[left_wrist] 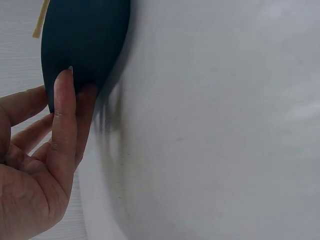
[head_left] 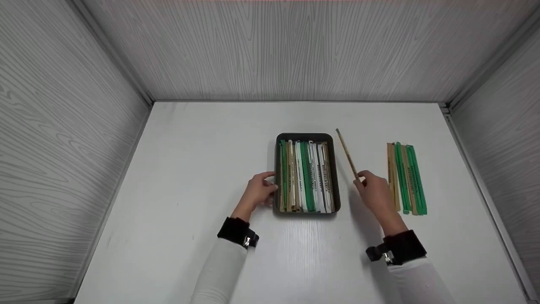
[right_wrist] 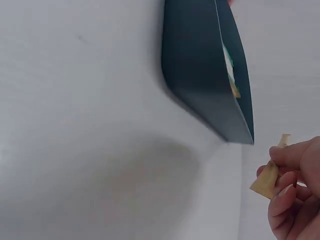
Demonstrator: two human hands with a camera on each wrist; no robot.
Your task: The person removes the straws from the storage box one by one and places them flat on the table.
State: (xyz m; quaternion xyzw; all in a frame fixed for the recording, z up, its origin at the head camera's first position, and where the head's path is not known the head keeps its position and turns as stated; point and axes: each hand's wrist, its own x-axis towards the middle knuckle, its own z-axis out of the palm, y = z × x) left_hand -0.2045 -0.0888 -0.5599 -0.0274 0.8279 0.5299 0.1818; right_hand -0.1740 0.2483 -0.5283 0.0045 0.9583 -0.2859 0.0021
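A dark rectangular tray holds a row of long slim packets in green, tan and white. My left hand touches its left side, fingers nearly straight along the outer wall and rim in the left wrist view. Right of the tray, my right hand pinches a long slim tan packet near its lower end between thumb and fingers. The packet slants up and left, beside the tray. The right wrist view shows the packet's flared end below the thumb.
On the white table, right of my right hand, lies a group of green and tan packets, side by side. Wood-grain panels rise at the back, left and right.
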